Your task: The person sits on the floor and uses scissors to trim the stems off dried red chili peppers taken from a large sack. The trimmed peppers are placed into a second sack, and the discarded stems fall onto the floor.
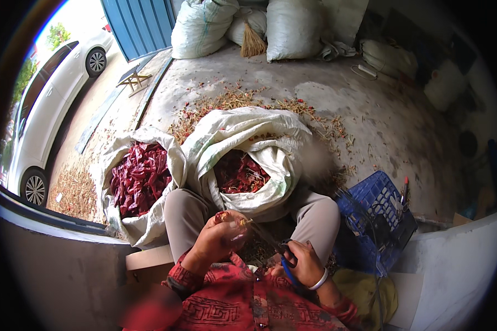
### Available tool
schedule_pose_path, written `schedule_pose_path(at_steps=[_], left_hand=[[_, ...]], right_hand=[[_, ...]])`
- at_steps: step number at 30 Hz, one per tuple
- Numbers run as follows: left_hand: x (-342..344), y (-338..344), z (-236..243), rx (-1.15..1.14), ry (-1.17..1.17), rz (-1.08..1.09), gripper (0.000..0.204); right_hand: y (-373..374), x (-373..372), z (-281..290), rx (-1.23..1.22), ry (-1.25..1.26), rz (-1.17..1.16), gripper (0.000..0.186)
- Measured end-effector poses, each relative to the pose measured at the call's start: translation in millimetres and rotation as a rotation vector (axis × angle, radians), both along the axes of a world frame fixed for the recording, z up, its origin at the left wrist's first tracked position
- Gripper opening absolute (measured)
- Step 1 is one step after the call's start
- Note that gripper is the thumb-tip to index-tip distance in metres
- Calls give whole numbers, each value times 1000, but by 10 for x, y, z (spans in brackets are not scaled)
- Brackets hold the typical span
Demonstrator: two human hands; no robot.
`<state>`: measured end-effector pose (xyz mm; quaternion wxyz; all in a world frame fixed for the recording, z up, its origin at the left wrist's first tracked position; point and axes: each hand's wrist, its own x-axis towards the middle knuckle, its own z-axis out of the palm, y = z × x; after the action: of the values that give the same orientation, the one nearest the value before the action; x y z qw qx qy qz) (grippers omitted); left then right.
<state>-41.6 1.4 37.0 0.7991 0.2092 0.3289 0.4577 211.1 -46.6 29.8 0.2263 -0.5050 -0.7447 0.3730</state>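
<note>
My left hand (pixel 218 237) is closed around dried red chili peppers (pixel 222 217), with their pale stem ends poking out toward the right. Blue-handled scissors (pixel 287 267) are gripped in my right hand (pixel 306 266), and their blades (pixel 264 233) reach up and left close to those stems. Motion blurs the blade tips, so whether they touch the stems is unclear. Between my knees stands a white woven sack (pixel 243 124) with its rim rolled down, holding dried red chilies (pixel 240 172). Left of it, a smaller white sack (pixel 174 157) holds dark red chilies (pixel 141 179).
Stem scraps (pixel 232 99) litter the concrete floor around the sacks. A blue plastic crate (pixel 364 204) stands by my right knee. Full white sacks (pixel 295 30) and a straw broom (pixel 252 43) are at the back. A folding stool (pixel 133 80) and white car (pixel 61 94) are left.
</note>
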Motion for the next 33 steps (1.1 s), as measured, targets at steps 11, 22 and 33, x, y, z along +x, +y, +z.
schedule_pose_path(at_steps=[11, 22, 33], left_hand=[[41, -53, -209, -7, -64, -166, 31], [195, -110, 98, 541, 707, -55, 18], [93, -89, 82, 505, 625, -106, 14]], right_hand=[[6, -121, 46, 173, 42, -78, 52], [-114, -205, 91, 60, 124, -186, 38], [-122, -184, -1, -900, 1012, -11, 47]])
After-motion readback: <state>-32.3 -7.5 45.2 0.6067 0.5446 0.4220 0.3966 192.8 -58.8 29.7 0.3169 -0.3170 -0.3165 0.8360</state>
